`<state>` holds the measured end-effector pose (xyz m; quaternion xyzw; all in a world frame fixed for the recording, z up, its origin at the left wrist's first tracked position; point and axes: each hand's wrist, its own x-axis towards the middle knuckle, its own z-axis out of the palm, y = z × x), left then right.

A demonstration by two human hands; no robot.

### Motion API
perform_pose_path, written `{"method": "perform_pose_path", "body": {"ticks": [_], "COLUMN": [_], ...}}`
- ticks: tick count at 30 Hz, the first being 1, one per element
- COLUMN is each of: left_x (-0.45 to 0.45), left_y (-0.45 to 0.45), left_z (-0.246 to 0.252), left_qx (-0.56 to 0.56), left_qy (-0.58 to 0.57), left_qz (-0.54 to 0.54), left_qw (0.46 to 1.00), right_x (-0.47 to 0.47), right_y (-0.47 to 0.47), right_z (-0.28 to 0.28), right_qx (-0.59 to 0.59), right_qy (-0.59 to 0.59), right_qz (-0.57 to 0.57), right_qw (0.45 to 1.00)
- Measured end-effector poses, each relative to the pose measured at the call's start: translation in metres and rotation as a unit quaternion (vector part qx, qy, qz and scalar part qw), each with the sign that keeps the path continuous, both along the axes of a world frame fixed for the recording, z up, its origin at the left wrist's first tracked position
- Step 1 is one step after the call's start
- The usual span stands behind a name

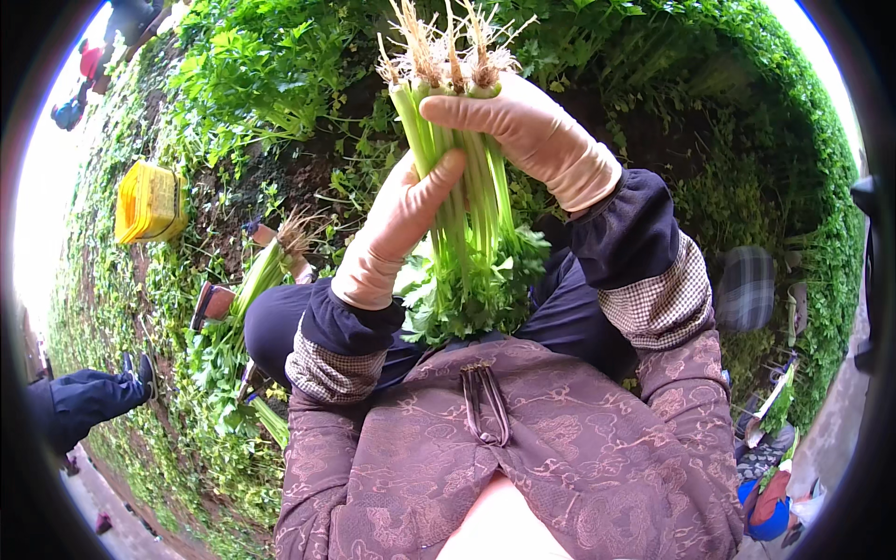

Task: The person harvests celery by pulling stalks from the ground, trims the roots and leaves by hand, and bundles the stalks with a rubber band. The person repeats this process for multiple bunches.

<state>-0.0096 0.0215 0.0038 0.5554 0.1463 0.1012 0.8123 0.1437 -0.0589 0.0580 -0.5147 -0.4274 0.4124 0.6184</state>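
Both hands wear pale rubber gloves and hold one bunch of celery (469, 203), roots up and leaves down over my lap. My left hand (409, 210) grips the stalks around their middle, thumb across the front. Higher up, my right hand (504, 129) clasps the stalks just below the pale roots (448, 56), its thumb lying over the front. The bunch's leaves (469, 287) hang between my knees. Left of my knee, a pile of pulled celery (255, 280) lies on the ground, its roots towards the top of the view.
A yellow plastic crate (150, 201) stands on the ground at left. Growing celery (259, 77) fills the area ahead and the right side. A person's legs (98, 402) show at far left. Other people are at upper left and lower right. A plaid item (747, 288) lies at right.
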Motion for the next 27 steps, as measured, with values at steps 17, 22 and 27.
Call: {"method": "perform_pose_path", "body": {"ticks": [17, 22, 27], "left_x": [0.006, 0.008, 0.012], "left_y": [-0.001, 0.002, 0.004], "left_z": [-0.016, -0.016, -0.015], "left_qx": [0.273, 0.157, 0.197], "left_qy": [-0.019, -0.088, -0.057], "left_qz": [0.201, 0.175, 0.289], "left_qw": [0.94, 0.968, 0.935], "right_x": [-0.012, -0.012, -0.011], "right_y": [-0.001, -0.002, -0.002], "right_z": [0.002, 0.005, 0.008], "right_qx": [0.011, 0.054, 0.002], "right_qy": [0.097, 0.041, 0.076], "right_qz": [-0.126, -0.135, -0.134], "right_qw": [0.987, 0.989, 0.988]}}
